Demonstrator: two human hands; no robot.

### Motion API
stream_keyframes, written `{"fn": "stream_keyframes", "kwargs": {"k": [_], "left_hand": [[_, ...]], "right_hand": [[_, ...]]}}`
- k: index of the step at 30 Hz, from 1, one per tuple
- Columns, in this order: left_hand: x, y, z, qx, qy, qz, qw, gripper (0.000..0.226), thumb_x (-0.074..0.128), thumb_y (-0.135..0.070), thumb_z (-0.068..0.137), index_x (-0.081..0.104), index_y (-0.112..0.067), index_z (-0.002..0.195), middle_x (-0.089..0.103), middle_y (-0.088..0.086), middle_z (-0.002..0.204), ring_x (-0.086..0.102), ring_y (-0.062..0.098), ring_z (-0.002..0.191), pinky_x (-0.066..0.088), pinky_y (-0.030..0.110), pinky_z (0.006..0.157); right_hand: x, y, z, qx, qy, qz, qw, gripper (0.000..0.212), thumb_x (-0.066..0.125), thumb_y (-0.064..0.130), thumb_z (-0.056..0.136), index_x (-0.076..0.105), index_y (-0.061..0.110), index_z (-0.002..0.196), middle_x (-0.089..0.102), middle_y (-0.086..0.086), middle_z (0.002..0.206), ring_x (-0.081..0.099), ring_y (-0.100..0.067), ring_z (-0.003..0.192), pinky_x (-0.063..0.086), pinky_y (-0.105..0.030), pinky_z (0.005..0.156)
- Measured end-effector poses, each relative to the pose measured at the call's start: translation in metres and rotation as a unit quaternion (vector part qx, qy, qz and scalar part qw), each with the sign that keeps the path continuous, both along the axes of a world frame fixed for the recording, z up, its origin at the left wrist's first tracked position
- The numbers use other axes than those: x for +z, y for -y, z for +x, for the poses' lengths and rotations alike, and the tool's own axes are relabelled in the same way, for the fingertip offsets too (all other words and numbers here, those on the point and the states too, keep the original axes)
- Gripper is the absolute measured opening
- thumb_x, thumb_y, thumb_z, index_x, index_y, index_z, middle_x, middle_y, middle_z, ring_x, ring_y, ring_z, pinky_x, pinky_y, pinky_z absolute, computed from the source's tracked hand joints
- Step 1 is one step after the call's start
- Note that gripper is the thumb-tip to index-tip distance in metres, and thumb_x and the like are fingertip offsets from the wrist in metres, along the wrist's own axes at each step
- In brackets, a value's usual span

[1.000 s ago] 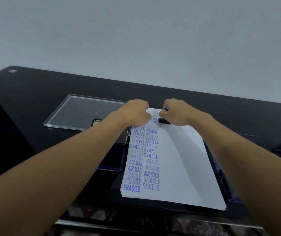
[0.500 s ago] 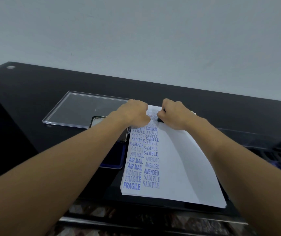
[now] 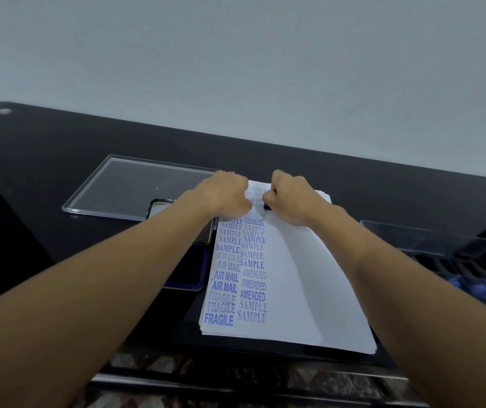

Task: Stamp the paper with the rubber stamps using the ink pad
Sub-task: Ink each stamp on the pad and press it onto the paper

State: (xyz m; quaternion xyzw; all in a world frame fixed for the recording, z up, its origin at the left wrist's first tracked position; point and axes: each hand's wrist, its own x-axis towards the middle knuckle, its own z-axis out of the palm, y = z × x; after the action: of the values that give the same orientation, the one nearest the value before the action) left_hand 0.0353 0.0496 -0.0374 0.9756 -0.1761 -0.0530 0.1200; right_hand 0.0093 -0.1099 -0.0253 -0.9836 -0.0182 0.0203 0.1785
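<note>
One black tabletop (image 3: pixel 59 148) carries one clear plastic lid (image 3: pixel 124 184) at the far left, one stack of paper (image 3: pixel 309 290) printed with two columns of blue stamp marks, one clear box (image 3: pixel 442 245) at the right and one blue ink pad (image 3: pixel 189 275) just left of the stack. Both hands are at the paper's far end. The left hand (image 3: pixel 224 192) rests there curled into a fist, and the right hand (image 3: pixel 291 198) grips one black rubber stamp (image 3: pixel 266 206) set down on the sheet.

Black stamp (image 3: pixel 266 206) gripped by right hand (image 3: pixel 291 198) on paper (image 3: pixel 294 275), left hand (image 3: pixel 224 195) curled beside it
</note>
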Motion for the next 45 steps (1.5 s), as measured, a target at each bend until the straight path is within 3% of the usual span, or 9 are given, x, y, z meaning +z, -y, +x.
{"fn": "stream_keyframes", "kwargs": {"k": [14,22,29,40,45], "left_hand": [[-0.003,0.001,0.001,-0.006,0.011,0.002,1.000,0.039,0.052,-0.027,0.092,0.055,-0.013,0.128,0.059,0.008,0.129,0.052,0.027,0.120,0.049,0.046,0.098],[-0.004,0.000,0.002,-0.008,0.013,0.001,1.000,0.040,0.053,-0.029,0.093,0.055,-0.013,0.129,0.059,0.008,0.129,0.053,0.026,0.120,0.049,0.046,0.098],[-0.006,0.000,0.003,-0.005,0.011,-0.002,1.000,0.042,0.051,-0.029,0.093,0.054,-0.013,0.131,0.056,0.007,0.133,0.049,0.026,0.124,0.048,0.046,0.100],[-0.005,0.000,0.002,-0.006,0.010,-0.002,1.000,0.042,0.051,-0.029,0.092,0.055,-0.012,0.130,0.057,0.007,0.131,0.052,0.026,0.121,0.049,0.046,0.099],[-0.006,0.000,0.002,-0.007,0.010,-0.001,1.000,0.042,0.051,-0.029,0.091,0.055,-0.012,0.129,0.058,0.007,0.129,0.054,0.026,0.119,0.050,0.046,0.097]], "right_hand": [[0.001,0.001,0.009,-0.007,-0.012,-0.018,1.000,0.021,0.045,0.021,0.096,0.036,0.018,0.077,0.048,-0.006,0.082,0.042,-0.018,0.065,0.028,-0.032,0.053],[-0.011,-0.003,-0.005,-0.019,0.040,0.014,0.999,0.028,0.044,0.020,0.098,0.028,0.020,0.075,0.046,-0.007,0.076,0.039,-0.020,0.060,0.030,-0.032,0.052],[-0.003,0.002,0.010,-0.005,-0.003,-0.015,1.000,0.022,0.045,0.022,0.096,0.034,0.019,0.077,0.049,-0.007,0.087,0.042,-0.018,0.067,0.028,-0.032,0.053],[-0.015,0.000,-0.004,0.003,0.052,0.007,0.999,0.020,0.045,0.021,0.098,0.033,0.015,0.084,0.046,-0.008,0.074,0.040,-0.022,0.062,0.028,-0.032,0.051],[-0.008,0.003,0.006,0.002,0.017,-0.004,1.000,0.022,0.045,0.021,0.097,0.033,0.017,0.078,0.047,-0.006,0.080,0.039,-0.018,0.065,0.026,-0.032,0.053]]}}
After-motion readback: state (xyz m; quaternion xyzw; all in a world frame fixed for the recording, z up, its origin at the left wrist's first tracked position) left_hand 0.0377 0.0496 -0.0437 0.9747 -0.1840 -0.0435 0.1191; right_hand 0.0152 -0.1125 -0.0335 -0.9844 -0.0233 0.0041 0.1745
